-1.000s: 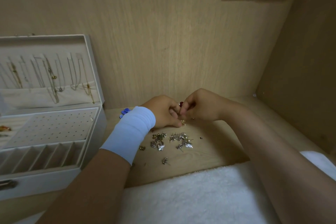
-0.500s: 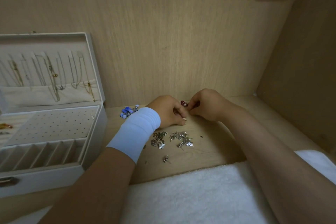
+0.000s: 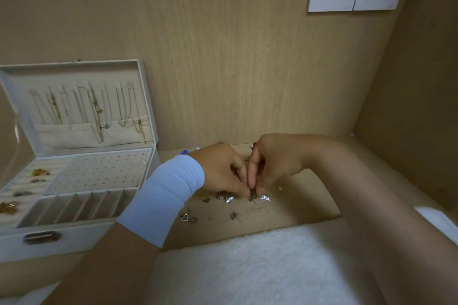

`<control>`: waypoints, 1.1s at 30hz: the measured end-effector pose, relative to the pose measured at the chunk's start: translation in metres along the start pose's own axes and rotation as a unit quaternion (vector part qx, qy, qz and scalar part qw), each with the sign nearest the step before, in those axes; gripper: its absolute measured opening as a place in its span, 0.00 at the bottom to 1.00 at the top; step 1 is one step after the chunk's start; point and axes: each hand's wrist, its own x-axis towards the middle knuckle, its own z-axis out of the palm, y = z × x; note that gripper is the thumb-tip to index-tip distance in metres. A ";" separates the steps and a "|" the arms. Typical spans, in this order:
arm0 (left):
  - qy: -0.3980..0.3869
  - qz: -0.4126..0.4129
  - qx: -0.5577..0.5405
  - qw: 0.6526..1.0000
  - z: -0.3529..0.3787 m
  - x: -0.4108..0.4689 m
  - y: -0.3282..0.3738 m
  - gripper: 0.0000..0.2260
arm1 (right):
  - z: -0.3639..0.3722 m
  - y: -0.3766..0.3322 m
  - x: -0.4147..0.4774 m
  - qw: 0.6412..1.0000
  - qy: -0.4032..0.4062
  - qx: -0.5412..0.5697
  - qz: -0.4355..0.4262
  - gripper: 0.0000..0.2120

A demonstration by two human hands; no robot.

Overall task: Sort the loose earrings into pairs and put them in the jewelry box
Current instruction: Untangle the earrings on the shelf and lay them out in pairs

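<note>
Two grips: left grip (image 3: 220, 171) and right grip (image 3: 275, 161), lowered from mid-air onto the worktop (image 3: 300, 205).
Right grip: pinched on one silver earring (image 3: 253, 197).
Left grip: curled, fingertips beside it; hold unclear.
Meaning: probably seeking another match.
Loose earrings (image 3: 226, 197): small, silvery, scattered beneath the hands; jewelry box (image 3: 79, 240) open, leftward.

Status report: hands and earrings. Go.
Right hand pinches an earring beside the pile. Left hand fingertips against it, grip unclear. Box open at left, no obstacle seen.
</note>
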 end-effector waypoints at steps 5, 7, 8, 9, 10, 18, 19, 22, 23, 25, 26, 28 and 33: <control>-0.007 -0.003 0.018 1.000 0.008 -0.003 -0.001 0.06 | 0.015 -0.002 0.006 0.998 -0.015 -0.056 0.031 0.09; -0.005 -0.001 0.003 1.000 0.007 -0.004 -0.002 0.06 | 0.019 -0.001 0.009 0.999 0.000 -0.043 0.021 0.07; -0.004 0.001 -0.004 1.000 0.007 -0.005 -0.003 0.07 | 0.020 0.000 0.011 0.999 0.006 -0.032 0.016 0.06; -0.001 0.002 -0.007 1.000 0.006 -0.005 -0.004 0.07 | 0.020 0.000 0.012 1.000 0.011 -0.021 0.012 0.05; 0.004 0.003 -0.010 1.000 0.006 -0.006 -0.005 0.08 | 0.020 0.001 0.013 1.000 0.016 -0.011 0.008 0.05; 0.073 0.014 -0.064 0.995 -0.012 -0.011 -0.016 0.08 | 0.016 0.002 0.015 0.990 0.103 0.091 -0.029 0.03; 0.080 0.015 -0.062 0.995 -0.015 -0.013 -0.018 0.07 | 0.017 0.001 0.017 0.988 0.115 0.099 -0.031 0.04; 0.096 0.004 -0.049 0.994 -0.023 -0.019 -0.022 0.05 | 0.018 -0.005 0.018 0.987 0.125 0.101 -0.026 0.10; 0.097 0.000 -0.047 0.994 -0.026 -0.022 -0.024 0.04 | 0.017 -0.009 0.017 0.989 0.113 0.092 -0.026 0.10; 0.094 -0.009 -0.045 0.995 -0.030 -0.028 -0.025 0.04 | 0.017 -0.017 0.011 0.995 0.068 0.067 -0.026 0.06; 0.090 -0.012 -0.041 0.995 -0.031 -0.030 -0.025 0.04 | 0.018 -0.023 0.009 0.997 0.042 0.057 -0.024 0.05; 0.077 -0.017 -0.033 0.996 -0.029 -0.036 -0.024 0.05 | 0.025 -0.031 0.007 0.999 -0.007 0.041 -0.021 0.07; 0.032 -0.017 -0.015 0.999 -0.017 -0.048 -0.024 0.04 | 0.039 -0.042 0.010 0.998 -0.052 -0.017 -0.013 0.07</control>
